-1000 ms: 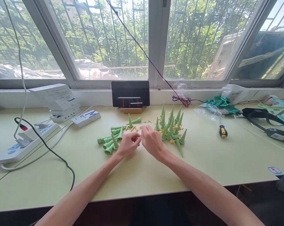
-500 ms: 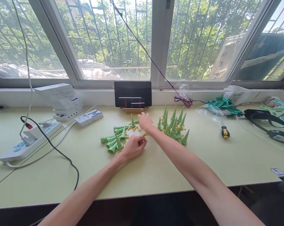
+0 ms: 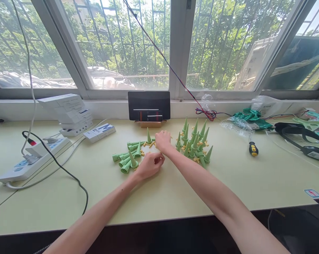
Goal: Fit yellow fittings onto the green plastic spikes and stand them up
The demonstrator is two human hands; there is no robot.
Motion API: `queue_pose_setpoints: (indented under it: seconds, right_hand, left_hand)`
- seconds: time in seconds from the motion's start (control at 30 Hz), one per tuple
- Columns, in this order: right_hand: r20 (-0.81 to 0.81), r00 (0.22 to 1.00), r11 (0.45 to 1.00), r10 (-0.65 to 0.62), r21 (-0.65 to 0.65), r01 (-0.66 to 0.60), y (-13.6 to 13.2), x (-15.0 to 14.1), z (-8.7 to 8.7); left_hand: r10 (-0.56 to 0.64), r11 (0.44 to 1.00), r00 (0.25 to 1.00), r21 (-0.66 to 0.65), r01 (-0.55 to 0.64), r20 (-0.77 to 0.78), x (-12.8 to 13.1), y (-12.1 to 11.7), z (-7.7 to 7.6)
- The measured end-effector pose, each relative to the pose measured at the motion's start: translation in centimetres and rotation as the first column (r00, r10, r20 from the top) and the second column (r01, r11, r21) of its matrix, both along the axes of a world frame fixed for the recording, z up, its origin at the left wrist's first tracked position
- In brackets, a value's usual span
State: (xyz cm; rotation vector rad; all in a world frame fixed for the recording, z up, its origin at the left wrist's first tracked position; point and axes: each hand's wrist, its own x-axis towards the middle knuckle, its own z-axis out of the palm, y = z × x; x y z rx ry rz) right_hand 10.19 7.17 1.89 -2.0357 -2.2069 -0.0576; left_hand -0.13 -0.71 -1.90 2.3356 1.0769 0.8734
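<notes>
My left hand [image 3: 152, 164] rests low over the table with thumb and fingers closed in a pinch; I cannot make out what is in it. Just beyond it is my right hand [image 3: 163, 140], its back towards me and its fingers curled down. Whatever those fingers hold is hidden. Left of my hands lie several green tapered plastic tubes [image 3: 125, 166], with a few green cones [image 3: 133, 160] upright among them. Small yellow pegs [image 3: 152, 144] are scattered between. To the right stands a cluster of green spiked cones [image 3: 195, 139] with yellow pegs around their bases.
A tablet [image 3: 148, 100] leans at the back, a phone [image 3: 150, 116] before it. On the left are a power strip [image 3: 34, 158], stacked white boxes [image 3: 69, 114] and a black cable [image 3: 72, 178]. A screwdriver [image 3: 253, 149], plastic wrapping [image 3: 251, 120] and a black strap [image 3: 302, 141] lie right.
My right hand has moved slightly towards me, and its fingers, stretched forward before, are now curled down. My left hand has stayed in place.
</notes>
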Motion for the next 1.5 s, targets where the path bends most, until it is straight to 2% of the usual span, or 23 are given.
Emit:
queue_pose_setpoints:
  seconds: [0.27, 0.37, 0.5, 0.6, 0.7, 0.83, 0.93, 1.3, 1.5]
  right_hand:
    - [-0.061, 0.996, 0.996, -0.063, -0.070, 0.058, -2.1, -0.1, 0.9]
    - [-0.105, 0.991, 0.994, -0.078, -0.079, 0.070, -2.9, 0.1, 1.5]
    - [-0.190, 0.979, 0.997, -0.078, -0.008, 0.078, -4.3, 0.6, 1.5]
    - [-0.460, 0.888, 0.992, 0.009, 0.116, 0.050, -5.4, 1.1, 0.3]
    - [-0.650, 0.750, 0.977, 0.123, 0.212, 0.023, -6.1, 1.4, -1.5]
    - [-0.754, 0.635, 0.967, 0.167, 0.251, 0.044, -6.7, 1.4, -3.2]
    - [-0.780, 0.592, 0.961, 0.204, 0.274, 0.031, -7.0, 1.0, -3.6]
    - [-0.759, 0.597, 0.936, 0.259, 0.349, 0.037, -7.2, 0.6, -4.4]
    - [-0.656, 0.685, 0.923, 0.316, 0.381, -0.061, -7.5, 0.8, -4.1]
  left_hand:
    - [0.003, 0.999, 1.000, 0.038, -0.003, 0.010, -0.1, 0.2, 0.2]
    - [0.043, 0.999, 0.999, 0.030, -0.044, 0.033, -0.1, 0.2, 0.4]
    - [0.141, 0.990, 0.986, 0.000, -0.142, 0.091, -0.3, 0.3, 0.7]
    - [0.218, 0.976, 0.962, -0.052, -0.212, 0.163, -0.3, 0.3, 1.0]
    - [0.260, 0.962, 0.932, -0.148, -0.228, 0.254, -0.2, 0.3, 1.2]
    - [0.276, 0.946, 0.879, -0.273, -0.177, 0.388, -0.1, 0.3, 1.1]
    - [0.291, 0.940, 0.867, -0.292, -0.180, 0.404, -0.1, 0.5, 0.9]
    - [0.285, 0.917, 0.837, -0.388, -0.096, 0.467, -0.2, 1.1, 0.5]
    - [0.304, 0.914, 0.831, -0.389, -0.116, 0.466, -0.2, 1.0, 0.5]
